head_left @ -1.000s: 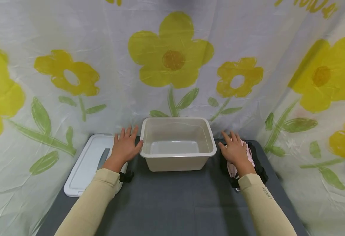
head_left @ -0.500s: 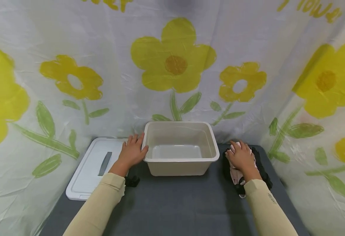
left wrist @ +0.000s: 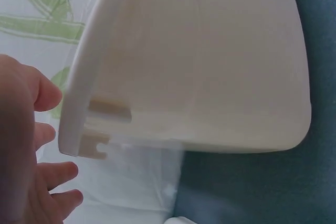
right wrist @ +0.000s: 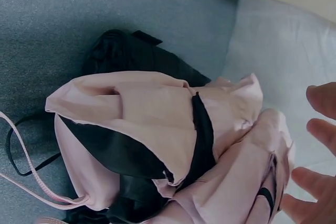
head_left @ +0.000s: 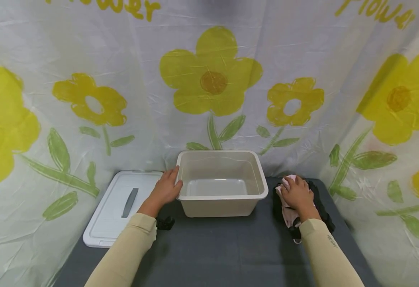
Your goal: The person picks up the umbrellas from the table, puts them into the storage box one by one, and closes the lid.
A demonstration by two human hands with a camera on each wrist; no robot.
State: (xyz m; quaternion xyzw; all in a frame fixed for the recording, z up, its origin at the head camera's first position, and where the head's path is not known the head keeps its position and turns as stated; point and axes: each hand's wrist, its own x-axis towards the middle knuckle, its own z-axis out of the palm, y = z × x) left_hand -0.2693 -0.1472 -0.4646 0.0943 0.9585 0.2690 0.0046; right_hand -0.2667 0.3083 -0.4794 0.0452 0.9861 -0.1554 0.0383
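A beige plastic storage bin (head_left: pixel 216 207) stands at the far middle of the dark table. My left hand (head_left: pixel 165 189) is at its left rim, with the fingers loosely bent. In the left wrist view, the fingertips (left wrist: pixel 58 174) lie close outside the rim (left wrist: pixel 79 98) and do not curl round it. On the right, a crumpled bundle of pink and black fabric (right wrist: pixel 152 108) with thin pink cords lies on the table. My right hand (head_left: pixel 297 195) is over it in the head view. At the right wrist view's edge, its spread fingertips (right wrist: pixel 310 182) meet the pink cloth.
A white lid (head_left: pixel 105 215) with a grey handle (head_left: pixel 130 202) lies flat left of the bin. Behind the bin hangs a white curtain (head_left: pixel 148 119) printed with yellow flowers. The dark tabletop (head_left: pixel 213 251) reaches toward me in front of the bin.
My left hand has moved right, up to the bin's rim. My right hand has come down onto the pink and black fabric, its fingers more bent. The head view has tilted slightly up.
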